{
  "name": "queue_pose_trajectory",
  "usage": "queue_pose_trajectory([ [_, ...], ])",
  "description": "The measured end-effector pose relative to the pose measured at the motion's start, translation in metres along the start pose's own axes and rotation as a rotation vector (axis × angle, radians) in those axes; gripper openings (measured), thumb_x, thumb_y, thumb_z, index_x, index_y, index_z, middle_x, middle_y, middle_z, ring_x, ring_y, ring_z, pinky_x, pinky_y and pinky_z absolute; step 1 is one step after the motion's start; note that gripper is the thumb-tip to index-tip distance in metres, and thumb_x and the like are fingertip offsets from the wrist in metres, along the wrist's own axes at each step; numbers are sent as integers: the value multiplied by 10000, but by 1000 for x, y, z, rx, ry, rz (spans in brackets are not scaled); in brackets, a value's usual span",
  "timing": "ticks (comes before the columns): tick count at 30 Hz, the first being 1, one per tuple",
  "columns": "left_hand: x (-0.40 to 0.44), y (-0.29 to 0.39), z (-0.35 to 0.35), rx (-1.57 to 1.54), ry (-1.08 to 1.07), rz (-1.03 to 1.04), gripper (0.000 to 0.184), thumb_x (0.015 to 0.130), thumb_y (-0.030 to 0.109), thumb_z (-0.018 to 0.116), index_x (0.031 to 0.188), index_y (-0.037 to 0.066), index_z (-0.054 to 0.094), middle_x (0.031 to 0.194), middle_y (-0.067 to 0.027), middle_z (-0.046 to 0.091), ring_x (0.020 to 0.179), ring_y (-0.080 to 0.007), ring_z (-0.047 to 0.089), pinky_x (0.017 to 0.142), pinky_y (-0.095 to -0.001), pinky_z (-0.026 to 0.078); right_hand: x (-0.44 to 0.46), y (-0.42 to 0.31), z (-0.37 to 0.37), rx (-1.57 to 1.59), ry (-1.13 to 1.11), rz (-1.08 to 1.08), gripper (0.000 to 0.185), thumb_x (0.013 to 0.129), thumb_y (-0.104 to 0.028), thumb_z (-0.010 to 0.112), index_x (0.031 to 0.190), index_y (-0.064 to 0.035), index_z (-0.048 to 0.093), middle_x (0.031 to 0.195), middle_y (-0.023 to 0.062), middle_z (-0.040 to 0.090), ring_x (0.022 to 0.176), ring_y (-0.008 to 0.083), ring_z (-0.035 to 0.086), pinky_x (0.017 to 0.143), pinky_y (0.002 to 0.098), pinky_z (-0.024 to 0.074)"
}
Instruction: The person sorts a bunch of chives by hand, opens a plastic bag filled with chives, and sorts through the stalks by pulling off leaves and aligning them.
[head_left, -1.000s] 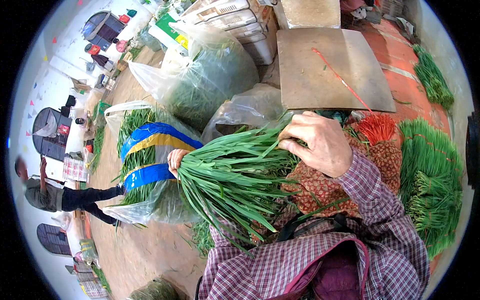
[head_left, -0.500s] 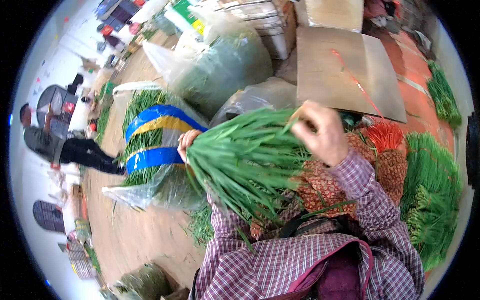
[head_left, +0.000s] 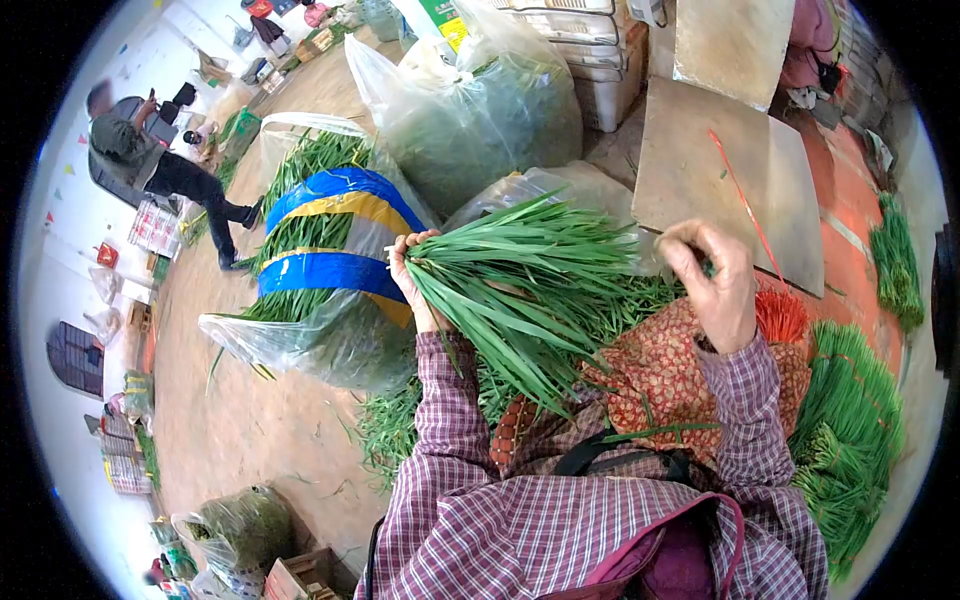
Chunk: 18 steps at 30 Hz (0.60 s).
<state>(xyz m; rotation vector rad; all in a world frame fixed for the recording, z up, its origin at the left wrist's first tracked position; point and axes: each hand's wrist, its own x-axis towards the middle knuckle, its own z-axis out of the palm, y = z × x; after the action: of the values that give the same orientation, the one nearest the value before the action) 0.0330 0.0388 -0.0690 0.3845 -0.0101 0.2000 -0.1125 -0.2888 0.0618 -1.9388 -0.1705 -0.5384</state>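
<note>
1. The bunch [head_left: 540,260] is gripped at its stem end by the left hand [head_left: 412,268], whose fingers are closed around it.
2. The leaves are fanned out from that grip towards the right hand [head_left: 712,275], which is held just beyond their tips.
3. The right hand's fingers and thumb are curled towards each other; whether anything is pinched between them cannot be told.
4. Left of the left-hand grip, a sack [head_left: 335,275] of greens is wrapped with blue and yellow bands.
5. Beyond the bunch, a clear bag [head_left: 480,130] is seen, filled with greens.
6. Beyond the right hand, a red strip [head_left: 742,195] is laid across a board [head_left: 690,170].
7. Just right of the right hand, red ties [head_left: 782,315] are gathered.
8. Nearer the body than the right hand, a flowered cloth [head_left: 650,365] is spread; right of it, green bundles [head_left: 850,410] are piled.
9. Well left of both hands, another person [head_left: 185,175] is seen.
</note>
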Motion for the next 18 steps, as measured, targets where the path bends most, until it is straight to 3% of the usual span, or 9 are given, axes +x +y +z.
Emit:
queue_pose_trajectory([
  [3, -3, -3, 10, 21, -21, 26, 124, 844, 183, 591, 743, 114, 567, 735, -12, 608, 752, -178, 572, 823, -341, 467, -5, -14, 13, -53, -184, -185, 120, 809, -123, 628, 810, -4, 639, 748, 120, 646, 662, 222, 635, 607, 302, 488],
  [6, -8, -6, 21, 7, -49, 29, 118, 853, 173, 579, 751, 115, 565, 739, -6, 616, 744, -170, 580, 830, -341, 470, -13, -9, 35, -191, -218, -249, 140, 806, -181, 641, 815, -42, 652, 778, 97, 655, 690, 269, 634, 605, 356, 500],
  [10, -12, -12, 31, 2, -40, 7, 113, 853, 171, 578, 756, 116, 562, 737, -7, 619, 732, -163, 582, 829, -339, 472, -9, 5, 59, -460, -171, -242, 224, 801, -283, 649, 831, -61, 637, 734, 77, 621, 640, 262, 616, 569, 373, 488],
  [15, -21, -22, 48, 41, -51, 45, 102, 837, 163, 582, 793, 115, 504, 696, -20, 558, 697, -167, 560, 801, -337, 478, 0, 13, 82, -506, -224, -199, 256, 770, -279, 688, 825, -30, 663, 775, 103, 649, 645, 288, 620, 582, 364, 497],
  [17, -18, -22, 43, 85, -107, 35, 156, 853, 212, 593, 763, 96, 540, 723, -24, 587, 721, -172, 561, 834, -343, 454, -1, 22, 93, -426, -170, -293, 245, 768, -273, 686, 805, -31, 667, 732, 105, 643, 636, 290, 618, 584, 367, 498],
  [18, -19, -23, 45, 95, -168, 54, 144, 856, 211, 590, 787, 104, 522, 722, -19, 576, 713, -168, 554, 833, -348, 454, -1, 24, 95, -378, -111, -379, 228, 821, -258, 611, 724, -52, 636, 682, 97, 627, 653, 270, 612, 554, 379, 479],
])
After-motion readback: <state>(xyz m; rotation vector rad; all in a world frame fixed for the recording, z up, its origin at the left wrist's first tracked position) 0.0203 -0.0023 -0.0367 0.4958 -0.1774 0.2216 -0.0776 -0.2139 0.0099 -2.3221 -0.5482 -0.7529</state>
